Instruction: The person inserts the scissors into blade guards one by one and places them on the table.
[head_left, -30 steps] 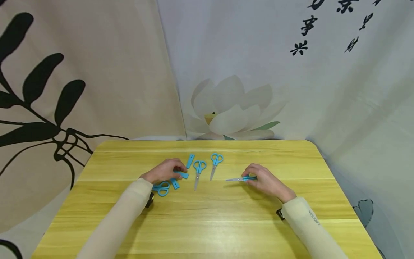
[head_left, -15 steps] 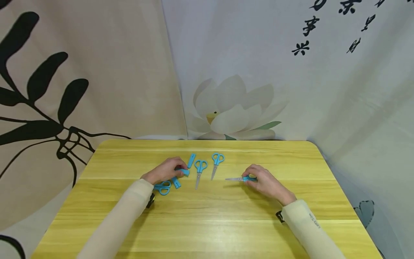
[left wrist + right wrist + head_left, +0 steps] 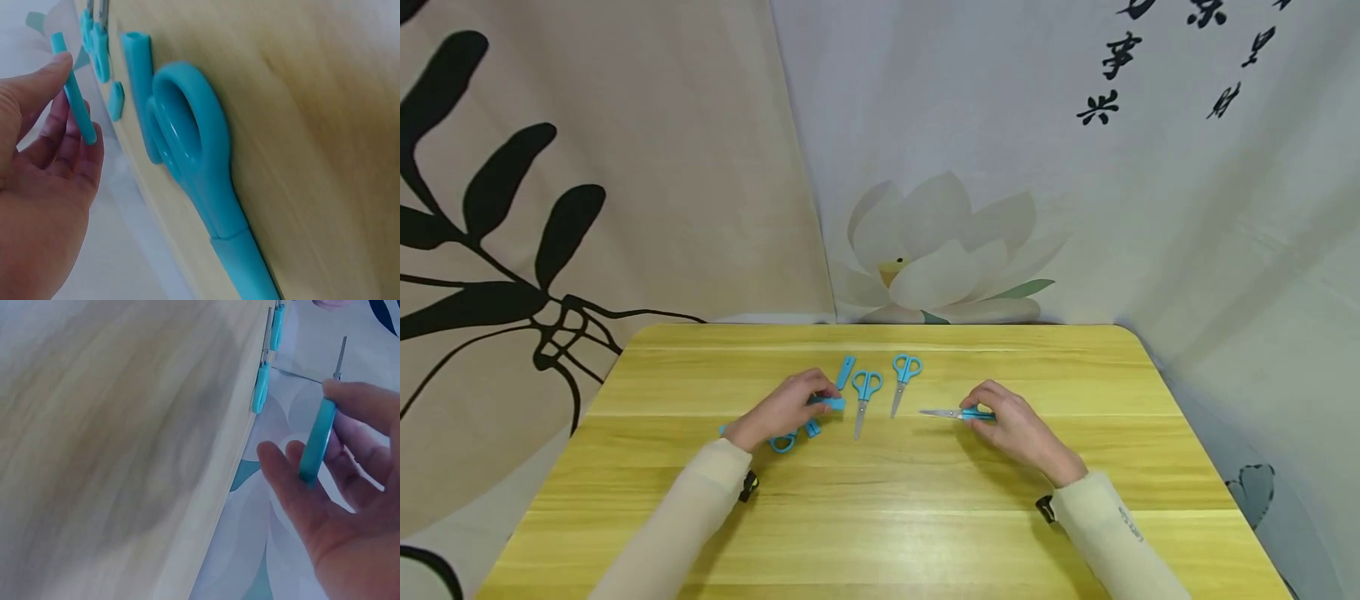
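My left hand pinches a blue scissors cover between thumb and fingers, above the table. Beneath that hand lies a pair of scissors with a cover over its blades; a loose cover lies beside its handle loops. In the head view my right hand holds another pair of blue-handled scissors by the handles, bare blades pointing left towards the cover. Two uncovered scissors, one nearer and one farther, lie between the hands. A further cover rests just beyond my left fingers.
The wooden table has rounded far corners. Behind its far edge hangs a pale cloth backdrop printed with a lotus, dark leaves and characters.
My left hand has shifted slightly to the right with the cover, which now points towards the right hand's scissors. The right hand has stayed nearly still, gripping its scissors.
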